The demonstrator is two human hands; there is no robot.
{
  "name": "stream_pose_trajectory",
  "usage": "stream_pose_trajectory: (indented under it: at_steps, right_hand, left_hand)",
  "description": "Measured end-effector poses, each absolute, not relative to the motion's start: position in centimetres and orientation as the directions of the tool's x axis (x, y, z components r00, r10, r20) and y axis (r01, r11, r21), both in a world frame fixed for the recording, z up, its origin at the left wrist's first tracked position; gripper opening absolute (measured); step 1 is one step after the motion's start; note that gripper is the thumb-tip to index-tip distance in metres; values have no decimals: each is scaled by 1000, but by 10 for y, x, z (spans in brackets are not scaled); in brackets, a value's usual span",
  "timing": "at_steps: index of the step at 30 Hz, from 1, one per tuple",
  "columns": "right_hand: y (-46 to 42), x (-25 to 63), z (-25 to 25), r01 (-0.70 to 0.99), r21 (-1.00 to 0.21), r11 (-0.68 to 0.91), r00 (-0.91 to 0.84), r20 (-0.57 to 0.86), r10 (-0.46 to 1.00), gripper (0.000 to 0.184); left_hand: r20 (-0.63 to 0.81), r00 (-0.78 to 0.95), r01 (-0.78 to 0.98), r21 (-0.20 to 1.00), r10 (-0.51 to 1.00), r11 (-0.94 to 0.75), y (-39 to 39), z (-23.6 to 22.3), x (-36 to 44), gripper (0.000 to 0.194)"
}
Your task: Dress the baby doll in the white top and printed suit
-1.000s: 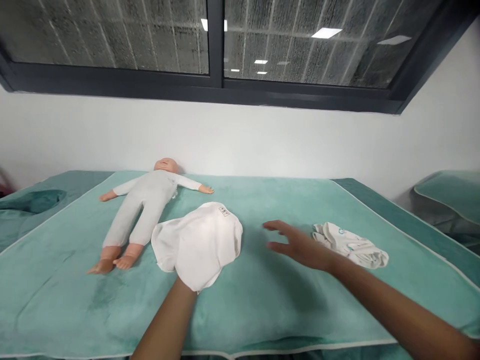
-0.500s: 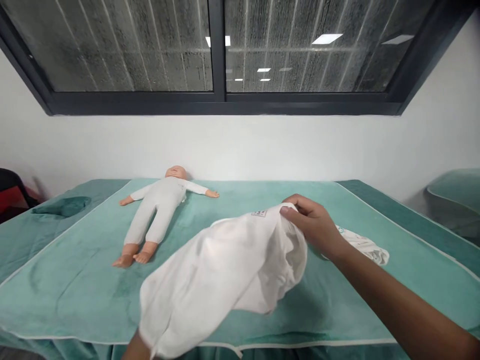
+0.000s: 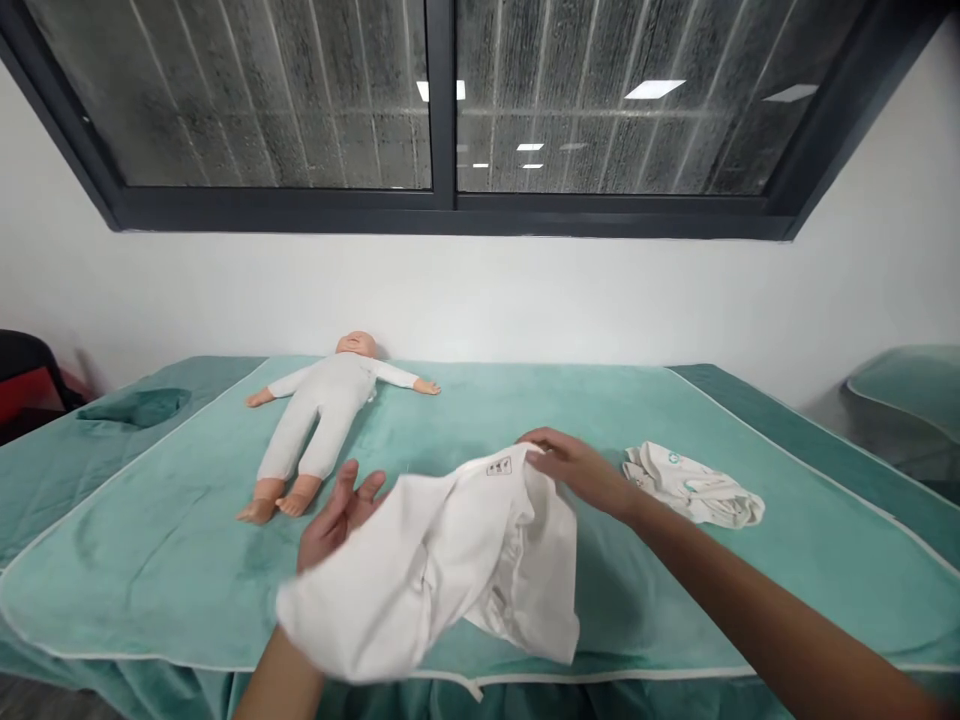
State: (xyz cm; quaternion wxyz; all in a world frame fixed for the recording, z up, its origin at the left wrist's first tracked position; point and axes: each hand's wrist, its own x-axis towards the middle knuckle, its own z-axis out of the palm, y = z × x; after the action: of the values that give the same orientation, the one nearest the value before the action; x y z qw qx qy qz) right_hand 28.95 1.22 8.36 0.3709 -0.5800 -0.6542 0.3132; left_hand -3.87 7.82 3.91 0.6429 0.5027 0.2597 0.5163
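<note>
A white baby garment [image 3: 457, 560] with a small printed mark near its upper edge hangs in the air over the bed's front. My right hand [image 3: 577, 468] pinches that upper edge between thumb and fingers. My left hand [image 3: 341, 515] is at the garment's left side, palm up with fingers spread, and some cloth lies across its wrist. The hand's lower part is hidden behind the cloth. Farther back, a baby doll [image 3: 326, 405] in a white long-sleeved suit lies on its back, arms out, feet bare.
A crumpled white printed cloth [image 3: 694, 485] lies right of my right hand. The green blanket [image 3: 187, 580] with pale piping covers the bed. A dark green fabric piece [image 3: 139, 408] is at the left, a green cushion [image 3: 911, 390] at the far right. Wall and window stand behind.
My left hand has come up from the bottom edge and now shows with fingers spread. My right hand has moved left and slightly down with the garment, uncovering more of the printed cloth.
</note>
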Motion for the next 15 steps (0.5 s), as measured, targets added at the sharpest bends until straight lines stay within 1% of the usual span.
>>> stream_pose_trajectory:
  at_steps: [1,2,3,4,5,6,7,8,9,10,12,13,15]
  right_hand:
    - [15,297,62,612,-781,124,-15,145,989,40]
    - [17,305,42,709,-696,117,28,193,981,42]
    - [17,314,24,807,-581,108,53,253,966,43]
    - [14,323,11,890,-445,98,58,323,945,41]
    - [10,332,2,949,-308,73,54,383,922,39]
    - [4,341,-3,982,-185,29,56,437,898,37]
    - [-3,350,-4,997,-80,-18,55,480,875,36]
    - [-10,359,-2,997,-1,-74,64,515,855,37]
    - [-17,368,1,989,52,-139,88,544,834,39]
    - [-23,376,4,974,81,-210,128,569,812,41]
    - [-32,391,3,941,92,-325,215,577,788,44]
    - [-34,398,0,932,88,-351,247,553,796,44]
    - [-38,408,-12,937,82,-340,262,479,838,41]
  left_hand:
    - [170,352,-449,894,920,6,77,38,-41,34]
    - [150,383,-488,870,911,62,75,37,-43,33]
    - [123,424,-501,857,897,120,72,36,-45,33]
    - [89,470,-471,867,878,164,67,36,-45,36]
    - [49,521,-387,903,852,185,61,35,-43,40]
    - [6,569,-253,953,822,169,55,34,-40,43]
    - [-36,602,-94,989,797,116,48,33,-35,46]
    - [-65,632,64,997,772,32,41,30,-28,48]
    - [-59,635,181,981,770,-75,35,26,-20,50]
    - [-22,614,267,947,789,-181,29,21,-12,53]
    - [73,551,390,858,831,-334,23,10,5,57]
    - [113,520,435,818,847,-376,22,4,12,58]
    - [152,477,491,771,866,-405,23,-6,23,57]
